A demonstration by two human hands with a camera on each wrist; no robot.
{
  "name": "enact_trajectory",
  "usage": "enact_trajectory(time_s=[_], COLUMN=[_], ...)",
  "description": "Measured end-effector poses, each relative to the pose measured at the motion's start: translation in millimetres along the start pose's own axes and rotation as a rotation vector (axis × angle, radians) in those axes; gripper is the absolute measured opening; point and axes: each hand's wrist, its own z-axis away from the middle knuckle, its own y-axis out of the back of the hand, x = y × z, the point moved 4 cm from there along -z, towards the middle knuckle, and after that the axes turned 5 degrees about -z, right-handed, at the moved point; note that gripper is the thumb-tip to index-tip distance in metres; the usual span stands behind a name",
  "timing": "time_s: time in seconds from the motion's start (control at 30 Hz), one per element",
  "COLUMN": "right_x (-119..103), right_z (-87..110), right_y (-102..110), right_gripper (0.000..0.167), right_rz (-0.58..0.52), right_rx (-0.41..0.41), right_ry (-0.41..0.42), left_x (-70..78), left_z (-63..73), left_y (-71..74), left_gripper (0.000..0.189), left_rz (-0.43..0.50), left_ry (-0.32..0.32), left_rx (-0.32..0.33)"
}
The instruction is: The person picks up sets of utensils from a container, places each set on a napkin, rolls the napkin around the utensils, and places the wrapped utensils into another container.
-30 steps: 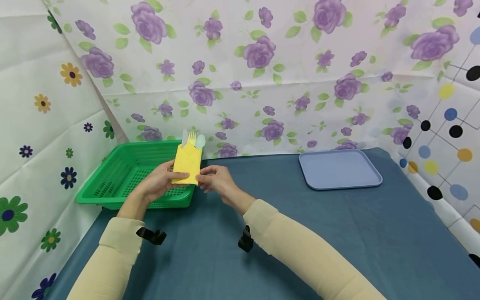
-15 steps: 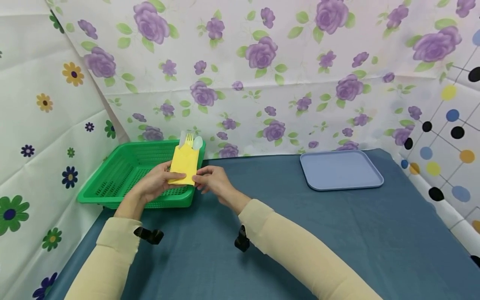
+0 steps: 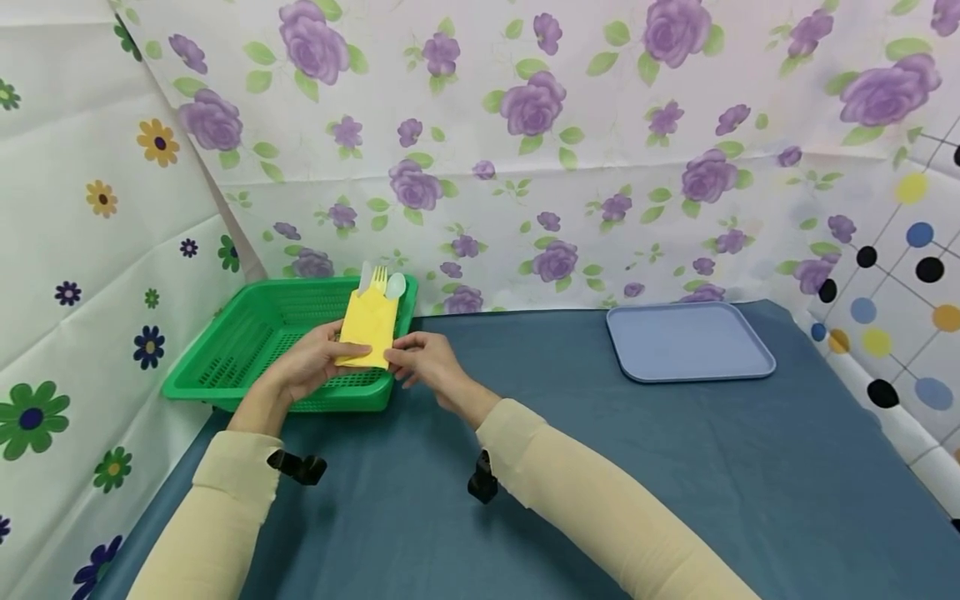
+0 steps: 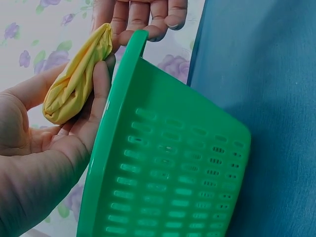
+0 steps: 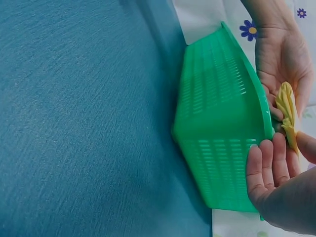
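Note:
A folded yellow napkin (image 3: 369,327) forms a pouch, with a knife (image 3: 365,277), a yellow fork (image 3: 379,278) and a pale spoon (image 3: 396,286) poking out of its top. My left hand (image 3: 309,362) grips its lower left side, thumb across the front. At its lower right corner, my right hand (image 3: 431,364) pinches the edge between thumb and forefinger. Seen from below in the left wrist view, the bunched bottom of the yellow napkin (image 4: 76,84) rests between thumb and fingers. Both hands are over the near right part of a green basket (image 3: 225,333).
On the blue-covered table (image 3: 570,467), a light blue tray (image 3: 690,342) lies at the back right. A flowered sheet (image 3: 510,183) hangs behind the table, with patterned sheets on both sides.
The hands and the napkin pouch have shifted slightly left relative to the basket. The view has turned a little left; both grips look the same.

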Motion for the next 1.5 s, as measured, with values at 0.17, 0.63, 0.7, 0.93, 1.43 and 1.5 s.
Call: enact_trajectory(time_s=[0.17,0.63,0.7,0.93,1.43,1.5], right_x=[1,11,14,18,26,27], right_z=[1.0,-0.5,-1.3,-2.0,-1.0,-0.6], right_y=[-1,-2,-3,-7,-16,-18], right_gripper=[0.023,0.040,0.045,0.059,0.052,0.049], right_rz=[-0.017,-0.120,-0.130,-0.135,-0.182,-0.177], right_rx=[0.014,0.118,0.122,0.090,-0.022,-0.024], right_ry=[0.015,-0.036,-0.042,-0.067,-0.113,-0.120], left_x=[0.1,-2.9,-4.1,-7.5,-13.5,-14.8], left_z=[2.9,4.3,4.2,4.6,2.4,1.8], left_y=[1.8,10.9,12.3,18.0,25.0,26.1], left_gripper=[0.067,0.068,0.068,0.068,0.068,0.069], left_rz=[0.000,0.010,0.007,-0.005,-0.011,-0.016], left_ry=[0.007,0.019,0.019,0.026,0.041,0.040], left_rx=[-0.002,0.005,0.003,0.008,0.007,0.007])
